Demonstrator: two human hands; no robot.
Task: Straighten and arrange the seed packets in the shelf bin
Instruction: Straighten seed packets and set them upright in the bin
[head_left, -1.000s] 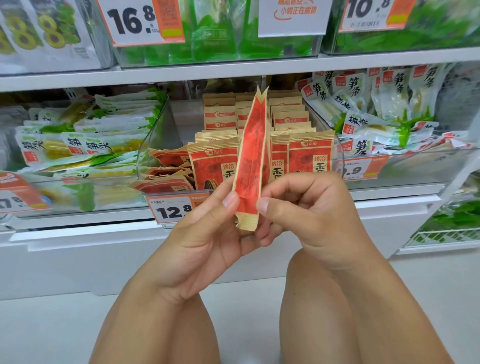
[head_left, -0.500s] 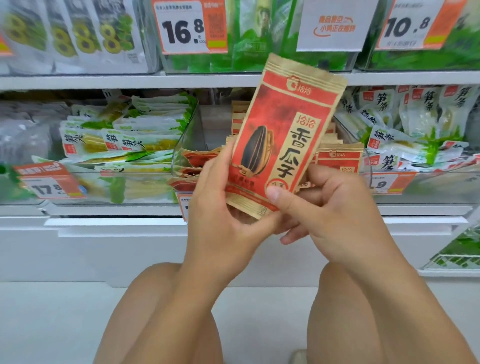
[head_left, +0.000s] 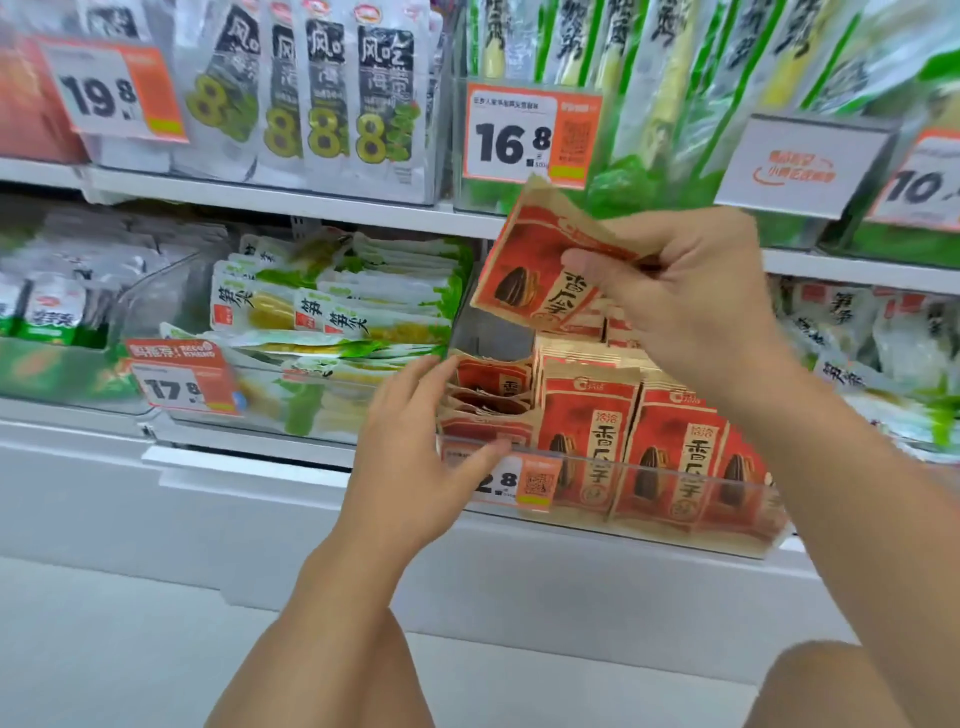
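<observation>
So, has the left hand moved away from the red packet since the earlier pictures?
Yes. The left hand has let go of the red packet and dropped to the clear bin's front left corner, at the slumped packets.

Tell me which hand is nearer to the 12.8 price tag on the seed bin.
Left. The left hand overlaps the price tag at the bin front; the right hand holds a seed packet above the bin.

We're in a shop, a grocery aisle by the look of it: white shelves (head_left: 291, 200) run across the view, stacked with clear bins (head_left: 675, 480) full of packaged snacks. Orange-and-white price tags (head_left: 532, 137) hang along the shelf fronts, reading 19.8, 16.8, 17.8. Rows of identical red seed packets (head_left: 589, 441) and green-and-white pouches (head_left: 332, 306) fill every level.
</observation>
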